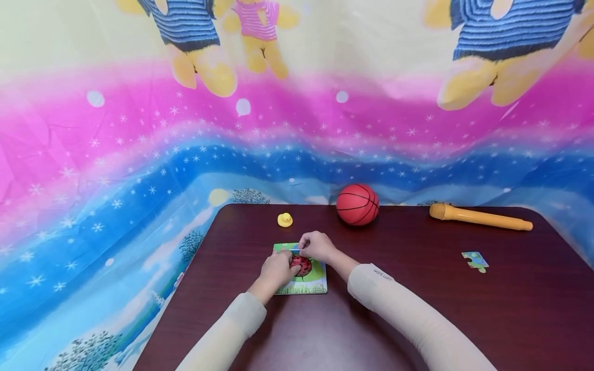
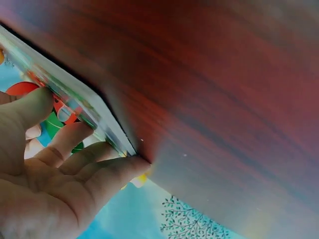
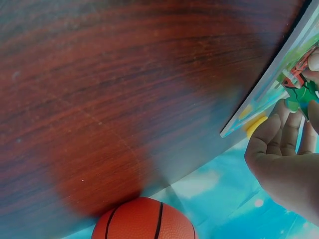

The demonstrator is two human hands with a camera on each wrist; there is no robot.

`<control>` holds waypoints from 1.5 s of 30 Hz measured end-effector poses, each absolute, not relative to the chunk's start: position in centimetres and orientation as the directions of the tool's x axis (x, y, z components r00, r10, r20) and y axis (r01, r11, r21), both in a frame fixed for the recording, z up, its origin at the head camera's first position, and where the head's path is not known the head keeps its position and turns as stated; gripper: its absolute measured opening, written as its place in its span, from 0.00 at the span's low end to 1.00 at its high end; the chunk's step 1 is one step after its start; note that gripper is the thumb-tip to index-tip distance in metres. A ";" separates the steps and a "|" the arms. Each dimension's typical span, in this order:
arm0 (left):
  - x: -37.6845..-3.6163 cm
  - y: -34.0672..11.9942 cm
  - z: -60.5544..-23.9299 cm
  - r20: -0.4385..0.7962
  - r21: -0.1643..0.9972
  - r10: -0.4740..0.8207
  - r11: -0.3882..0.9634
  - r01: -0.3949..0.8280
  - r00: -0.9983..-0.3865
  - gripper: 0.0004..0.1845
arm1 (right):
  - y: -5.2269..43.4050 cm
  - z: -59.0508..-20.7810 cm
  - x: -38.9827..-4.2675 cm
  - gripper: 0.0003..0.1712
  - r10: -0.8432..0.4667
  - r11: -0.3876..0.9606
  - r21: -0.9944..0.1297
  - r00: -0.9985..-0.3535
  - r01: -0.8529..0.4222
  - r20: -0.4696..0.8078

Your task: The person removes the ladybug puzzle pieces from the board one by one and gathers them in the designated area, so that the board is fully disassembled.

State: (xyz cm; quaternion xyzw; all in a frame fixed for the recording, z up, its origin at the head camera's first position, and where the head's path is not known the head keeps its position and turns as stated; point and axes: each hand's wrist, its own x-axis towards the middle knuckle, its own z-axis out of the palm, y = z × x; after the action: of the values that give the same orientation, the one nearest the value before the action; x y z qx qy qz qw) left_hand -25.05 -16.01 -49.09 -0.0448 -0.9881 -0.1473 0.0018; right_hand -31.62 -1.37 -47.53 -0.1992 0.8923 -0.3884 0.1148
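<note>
While the green, rectangular ladybug puzzle board (image 1: 312,286) is touched by the left hand (image 1: 276,270), fingers outstretched, a flat green puzzle piece (image 3: 305,93) is pinched by the right hand (image 1: 317,246).

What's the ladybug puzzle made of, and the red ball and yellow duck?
Ladybug puzzle: maybe wood or stiff card; a pale, thick edge shows under the printed picture. Red ball: likely rubber, dull; its skin looks pebbly. Yellow duck: perhaps smooth plastic or rubber, from its even color; too small to be sure.
</note>
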 end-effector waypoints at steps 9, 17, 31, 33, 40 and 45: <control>-25.1 -15.6 -48.9 0.001 0.301 0.035 0.953 0.034 -0.999 0.15 | -1.4 -47.8 -31.6 0.02 -0.417 0.589 -0.771 -0.908 -0.242 -0.034; -25.1 -15.5 -48.8 0.007 0.301 0.036 0.953 0.036 -0.999 0.14 | -1.4 -48.0 -31.8 0.03 -0.354 0.604 -0.768 -0.935 -0.213 -0.018; -25.2 -15.6 -48.7 -0.029 0.322 0.030 0.947 0.020 -0.999 0.15 | -1.1 -46.4 -32.8 0.05 -0.278 0.625 -0.752 -0.960 -0.211 0.038; -25.1 -15.4 -48.7 -0.036 0.320 0.025 0.947 0.013 -0.999 0.16 | -0.4 -46.2 -33.0 0.05 -0.263 0.630 -0.751 -0.964 -0.198 0.033; -24.9 -15.4 -48.5 -0.012 0.318 0.044 0.947 0.038 -0.999 0.18 | 4.2 -45.0 -33.5 0.06 -0.235 0.633 -0.753 -0.971 -0.179 0.033; -24.6 -15.5 -48.6 0.001 0.308 0.056 0.950 0.054 -0.998 0.17 | 8.4 -44.0 -33.5 0.07 -0.202 0.658 -0.739 -0.979 -0.145 0.013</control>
State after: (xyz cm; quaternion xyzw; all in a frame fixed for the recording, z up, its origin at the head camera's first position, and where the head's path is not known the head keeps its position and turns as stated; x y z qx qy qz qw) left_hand -24.65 -15.51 -48.60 -0.0280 -0.9874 -0.1558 -0.0038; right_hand -33.46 8.41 -44.00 -0.0954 0.9098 -0.4024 0.0353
